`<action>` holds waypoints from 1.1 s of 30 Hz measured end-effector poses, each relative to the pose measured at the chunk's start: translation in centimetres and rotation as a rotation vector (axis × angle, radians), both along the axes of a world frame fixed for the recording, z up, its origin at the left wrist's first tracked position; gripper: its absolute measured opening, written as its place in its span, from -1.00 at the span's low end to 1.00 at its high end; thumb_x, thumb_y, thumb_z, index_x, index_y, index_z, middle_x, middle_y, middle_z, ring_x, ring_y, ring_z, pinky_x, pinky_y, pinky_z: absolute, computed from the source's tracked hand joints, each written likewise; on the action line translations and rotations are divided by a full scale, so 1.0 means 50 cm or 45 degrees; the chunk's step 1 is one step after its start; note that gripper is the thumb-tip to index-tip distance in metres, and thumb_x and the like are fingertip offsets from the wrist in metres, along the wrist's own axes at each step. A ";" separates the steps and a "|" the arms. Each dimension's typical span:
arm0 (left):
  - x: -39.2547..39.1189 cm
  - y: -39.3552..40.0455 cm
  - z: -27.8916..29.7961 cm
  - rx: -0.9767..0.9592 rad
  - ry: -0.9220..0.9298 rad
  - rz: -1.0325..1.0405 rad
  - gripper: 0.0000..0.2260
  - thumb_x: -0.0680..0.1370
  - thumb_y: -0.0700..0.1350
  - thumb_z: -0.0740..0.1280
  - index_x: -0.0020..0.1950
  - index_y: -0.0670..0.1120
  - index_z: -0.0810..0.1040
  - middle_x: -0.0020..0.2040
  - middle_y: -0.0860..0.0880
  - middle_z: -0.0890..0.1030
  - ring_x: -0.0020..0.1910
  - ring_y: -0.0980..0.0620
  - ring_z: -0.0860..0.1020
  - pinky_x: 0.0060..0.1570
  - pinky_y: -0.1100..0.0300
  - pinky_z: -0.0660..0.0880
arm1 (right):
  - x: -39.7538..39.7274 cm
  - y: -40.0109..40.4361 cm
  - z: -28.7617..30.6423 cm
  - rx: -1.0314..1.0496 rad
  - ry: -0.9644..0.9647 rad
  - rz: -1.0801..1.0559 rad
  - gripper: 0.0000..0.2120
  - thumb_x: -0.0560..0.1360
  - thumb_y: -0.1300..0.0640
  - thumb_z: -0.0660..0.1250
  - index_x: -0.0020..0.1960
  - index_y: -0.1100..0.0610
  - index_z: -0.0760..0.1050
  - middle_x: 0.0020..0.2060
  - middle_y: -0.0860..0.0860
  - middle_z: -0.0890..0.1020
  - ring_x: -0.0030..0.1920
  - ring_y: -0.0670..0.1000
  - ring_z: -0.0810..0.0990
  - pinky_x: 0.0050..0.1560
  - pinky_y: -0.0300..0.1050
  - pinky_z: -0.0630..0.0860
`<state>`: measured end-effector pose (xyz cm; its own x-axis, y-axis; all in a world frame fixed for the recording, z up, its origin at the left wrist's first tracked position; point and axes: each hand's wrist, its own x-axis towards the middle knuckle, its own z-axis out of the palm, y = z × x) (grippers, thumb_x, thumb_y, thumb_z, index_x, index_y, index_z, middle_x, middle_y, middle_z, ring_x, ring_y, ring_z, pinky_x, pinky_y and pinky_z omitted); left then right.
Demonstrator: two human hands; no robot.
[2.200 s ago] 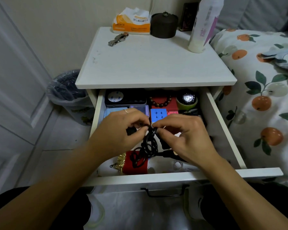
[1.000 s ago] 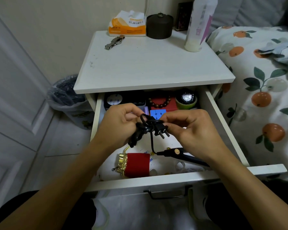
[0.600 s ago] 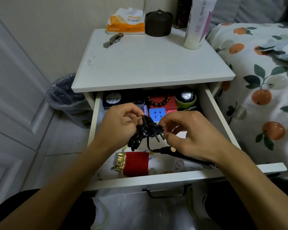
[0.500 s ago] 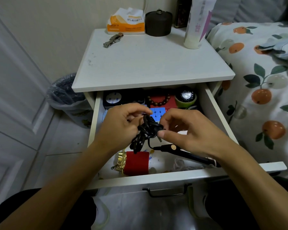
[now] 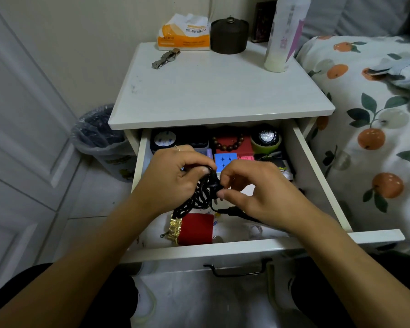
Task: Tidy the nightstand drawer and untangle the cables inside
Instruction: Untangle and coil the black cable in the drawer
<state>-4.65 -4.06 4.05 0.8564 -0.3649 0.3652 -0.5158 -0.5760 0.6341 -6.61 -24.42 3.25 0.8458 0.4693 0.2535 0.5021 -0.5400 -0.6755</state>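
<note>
The white nightstand's drawer [image 5: 322,176] stands pulled out. Above its middle I hold a bundle of tangled black cable [image 5: 200,197]. My left hand [image 5: 173,178] grips the top of the bundle, fingers curled round it. My right hand [image 5: 253,192] pinches the cable's plug end between thumb and forefinger, right beside the left. A strand runs down to a black rod-like device [image 5: 232,211] lying under my right palm. Inside the drawer lie a red pouch with gold trim [image 5: 194,229], a blue puzzle cube [image 5: 225,159], a wooden bead bracelet [image 5: 230,143] and a green-cased watch [image 5: 266,138].
On the nightstand top [image 5: 218,91] stand a tissue pack [image 5: 185,35], a dark round jar [image 5: 230,35], a tall white bottle [image 5: 284,34] and a metal wristwatch [image 5: 166,58]. A lined bin [image 5: 100,138] sits to the left, a bed with an orange-print cover [image 5: 374,138] to the right.
Both hands lifted the cable bundle out of the drawer and worked at it; the plug, exposed a second ago, is now tucked against the bundle in my right fingers. The hands sit slightly lower.
</note>
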 end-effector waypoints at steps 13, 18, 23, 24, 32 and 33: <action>0.013 0.031 0.026 -0.028 0.459 -0.101 -0.81 0.55 -0.26 0.38 0.04 -0.01 0.68 -0.10 0.07 0.70 -0.10 0.15 0.65 0.01 0.27 0.58 | 0.000 0.014 -0.007 -0.311 -0.398 0.038 -0.92 0.57 0.23 0.29 0.04 0.20 0.52 -0.13 0.06 0.53 -0.25 0.11 0.47 -0.38 0.15 0.47; 0.017 0.035 0.016 -0.132 0.478 -0.032 -0.91 0.51 -0.18 0.43 -0.09 0.00 0.71 -0.18 0.05 0.71 -0.18 0.13 0.66 -0.10 0.26 0.60 | -0.005 0.027 -0.010 -0.304 -0.386 0.022 -0.92 0.58 0.23 0.28 0.02 0.22 0.53 -0.14 0.07 0.53 -0.26 0.11 0.46 -0.39 0.09 0.45; 0.009 0.011 -0.007 -0.462 0.559 0.241 -0.86 0.52 -0.21 0.42 -0.18 0.01 0.70 -0.29 0.01 0.70 -0.31 0.12 0.64 -0.28 0.34 0.54 | -0.005 0.027 -0.017 -0.250 -0.319 -0.115 -0.94 0.59 0.19 0.25 -0.03 0.19 0.45 -0.17 0.02 0.48 -0.32 0.05 0.34 -0.37 0.01 0.36; 0.008 0.005 -0.010 -0.490 0.579 0.272 -0.86 0.52 -0.21 0.42 -0.18 0.01 0.70 -0.29 0.00 0.70 -0.31 0.10 0.65 -0.26 0.32 0.55 | -0.005 0.026 -0.017 -0.227 -0.281 -0.130 -0.94 0.59 0.19 0.25 -0.03 0.18 0.44 -0.18 0.00 0.47 -0.30 0.05 0.36 -0.34 0.01 0.37; 0.013 -0.002 -0.012 -0.814 1.046 0.333 -0.74 0.56 -0.18 0.35 0.17 -0.31 0.56 -0.11 -0.10 0.59 -0.07 -0.04 0.57 0.09 0.01 0.55 | 0.001 0.010 -0.004 -0.098 -0.095 0.022 -0.91 0.59 0.19 0.20 -0.07 0.18 0.38 -0.18 0.03 0.45 -0.20 0.11 0.40 -0.17 0.06 0.37; 0.011 -0.004 -0.013 -0.815 1.027 0.339 -0.74 0.56 -0.17 0.35 0.18 -0.32 0.56 -0.08 -0.13 0.59 -0.03 -0.07 0.56 0.11 -0.03 0.55 | 0.000 0.009 -0.005 -0.115 -0.103 0.012 -0.92 0.60 0.19 0.20 -0.07 0.17 0.37 -0.18 0.02 0.44 -0.20 0.10 0.40 -0.17 0.05 0.37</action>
<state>-4.09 -4.27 3.39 0.9547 -0.0713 -0.2888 0.2861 -0.0465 0.9571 -6.59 -23.96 2.99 0.8198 0.5012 0.2769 0.5583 -0.5919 -0.5814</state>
